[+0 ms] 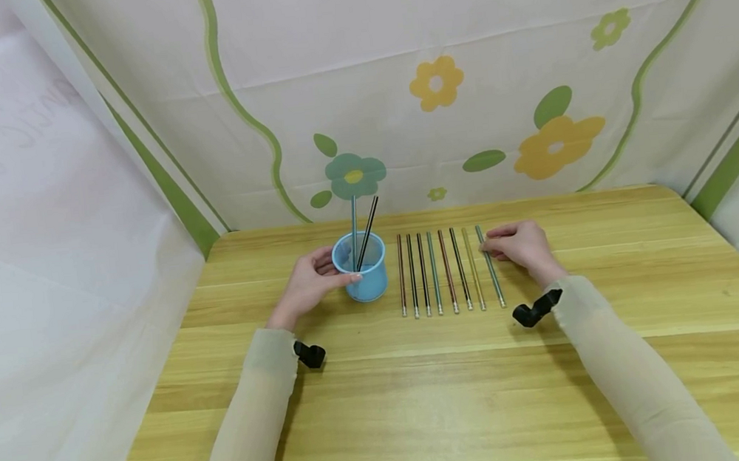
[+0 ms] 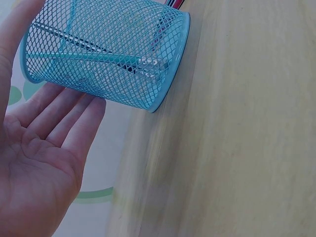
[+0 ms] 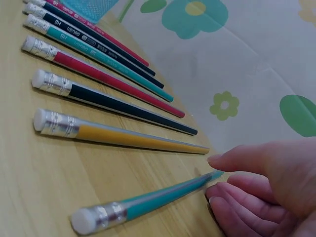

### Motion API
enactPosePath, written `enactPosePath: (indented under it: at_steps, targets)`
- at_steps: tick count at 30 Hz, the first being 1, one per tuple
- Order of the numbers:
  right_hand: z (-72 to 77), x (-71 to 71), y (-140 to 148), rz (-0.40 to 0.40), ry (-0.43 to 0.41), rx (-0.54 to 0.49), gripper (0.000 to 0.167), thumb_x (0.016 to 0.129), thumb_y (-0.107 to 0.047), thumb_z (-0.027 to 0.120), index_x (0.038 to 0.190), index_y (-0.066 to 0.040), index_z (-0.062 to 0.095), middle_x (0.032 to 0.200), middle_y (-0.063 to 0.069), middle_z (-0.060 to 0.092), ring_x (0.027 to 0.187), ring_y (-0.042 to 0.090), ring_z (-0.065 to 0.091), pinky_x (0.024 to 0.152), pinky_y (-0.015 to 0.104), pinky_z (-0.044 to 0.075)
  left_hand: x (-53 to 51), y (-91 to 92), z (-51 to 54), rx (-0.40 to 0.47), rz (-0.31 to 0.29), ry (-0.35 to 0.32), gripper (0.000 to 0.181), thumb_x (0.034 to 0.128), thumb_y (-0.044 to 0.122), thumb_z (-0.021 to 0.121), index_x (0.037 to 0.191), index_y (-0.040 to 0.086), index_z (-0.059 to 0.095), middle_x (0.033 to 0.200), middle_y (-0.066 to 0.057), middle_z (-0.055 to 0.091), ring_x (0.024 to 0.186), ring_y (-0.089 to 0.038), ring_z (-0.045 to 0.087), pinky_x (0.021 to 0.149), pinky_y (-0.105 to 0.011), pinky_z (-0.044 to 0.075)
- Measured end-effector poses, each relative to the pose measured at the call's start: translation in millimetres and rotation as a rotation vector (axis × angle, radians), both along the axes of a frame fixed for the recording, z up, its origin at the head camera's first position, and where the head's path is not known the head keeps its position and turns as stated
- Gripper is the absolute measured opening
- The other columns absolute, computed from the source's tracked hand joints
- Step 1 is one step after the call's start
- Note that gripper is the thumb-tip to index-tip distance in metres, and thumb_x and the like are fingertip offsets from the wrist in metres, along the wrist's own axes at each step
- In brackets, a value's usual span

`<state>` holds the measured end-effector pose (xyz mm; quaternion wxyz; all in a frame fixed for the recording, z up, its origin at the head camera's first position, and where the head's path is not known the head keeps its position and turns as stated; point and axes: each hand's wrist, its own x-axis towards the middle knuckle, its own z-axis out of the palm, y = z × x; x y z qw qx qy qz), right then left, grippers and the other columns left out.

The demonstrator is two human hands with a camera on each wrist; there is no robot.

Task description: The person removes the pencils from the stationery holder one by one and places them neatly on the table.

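Observation:
A light-blue mesh pencil holder [image 1: 366, 288] stands upright on the table. My left hand [image 1: 311, 284] holds its left side, thumb at the front near the rim and fingers behind. Inside lean a teal pencil [image 2: 98, 57] and dark pencil [image 1: 369, 224], eraser ends down. My right hand [image 1: 523, 247] pinches the far end of a teal pencil [image 3: 168, 193], the rightmost in a row; its fingertips are partly hidden. Left of it lie a yellow pencil [image 3: 133, 136], a black pencil [image 3: 123, 106], a red pencil [image 3: 108, 77] and several more, eraser ends toward me.
The wooden table [image 1: 426, 403] fills the foreground. Along its back edge hangs a pale flower-print cloth [image 1: 343, 99], and another white cloth [image 1: 48, 291] hangs at the left. A dark wrist camera [image 1: 310, 355] sits at each cuff.

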<state>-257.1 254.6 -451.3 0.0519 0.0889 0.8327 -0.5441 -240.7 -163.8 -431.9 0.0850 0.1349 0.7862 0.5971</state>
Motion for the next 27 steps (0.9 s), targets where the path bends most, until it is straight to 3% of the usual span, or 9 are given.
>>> enactPosePath:
  at_steps: [9,21,27]
  targets:
    - [10.3,3.2,-2,-0.017,0.008,-0.161,0.053,0.094,-0.023,0.076,0.138,0.002,0.061,0.131,0.021,0.062,0.109,0.033,0.067,0.093,0.039,0.057,-0.9,0.4,-1.2,-0.001,0.006,-0.001,0.073,0.0802,0.024,0.090,0.142,0.005,0.056,0.133,-0.010,0.063,0.121,-0.025,0.061,0.102,-0.035,0.051]
    - [28.6,1.1,-28,-0.010,0.059,-0.280,0.066,0.089,-0.034,0.082,0.140,0.002,0.059,0.134,0.020,0.062,0.114,0.029,0.066,0.102,0.045,0.051,-1.5,1.3,0.1,-0.004,0.002,0.003,0.072,0.0811,0.023,0.089,0.142,0.004,0.056,0.132,-0.010,0.063,0.121,-0.026,0.061,0.103,-0.035,0.050]
    - [38.4,3.8,-51,0.007,0.079,-0.328,0.059,0.090,-0.030,0.081,0.137,0.001,0.062,0.131,0.019,0.064,0.112,0.028,0.067,0.101,0.044,0.051,-2.2,0.6,-1.2,-0.002,-0.001,0.004,0.072,0.0808,0.024,0.090,0.141,0.004,0.056,0.132,-0.009,0.064,0.120,-0.024,0.062,0.102,-0.034,0.051]
